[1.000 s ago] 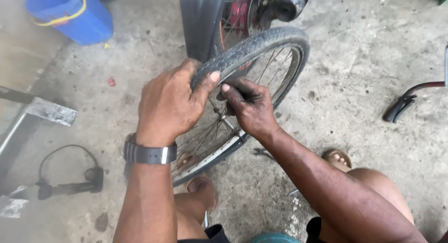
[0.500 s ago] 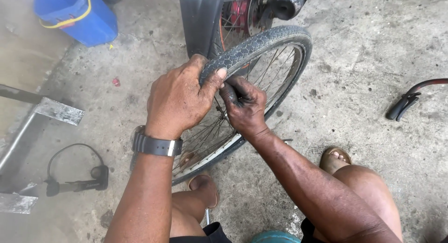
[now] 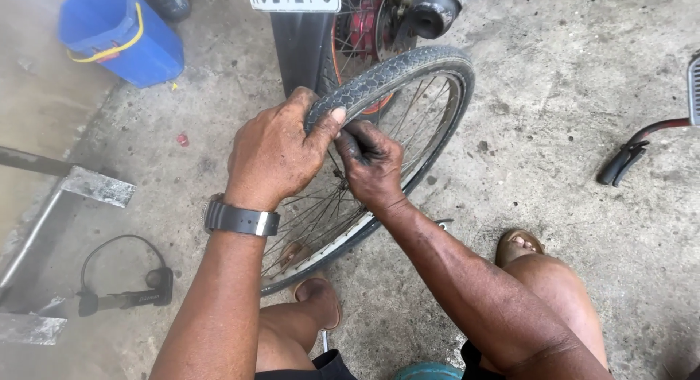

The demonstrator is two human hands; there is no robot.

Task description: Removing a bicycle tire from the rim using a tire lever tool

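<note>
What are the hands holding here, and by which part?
Both hands grip the bicycle tyre at its near edge: left hand over the tread, right hand at the sidewall.

A black, tread-patterned bicycle tyre (image 3: 394, 72) sits on a spoked silver-rimmed wheel (image 3: 350, 234) tilted over the concrete floor.

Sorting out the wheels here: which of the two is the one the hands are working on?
The bare bicycle wheel with the grey tyre, gripped by left hand and right hand. The red-hubbed wheel behind stays mounted, untouched.
</note>
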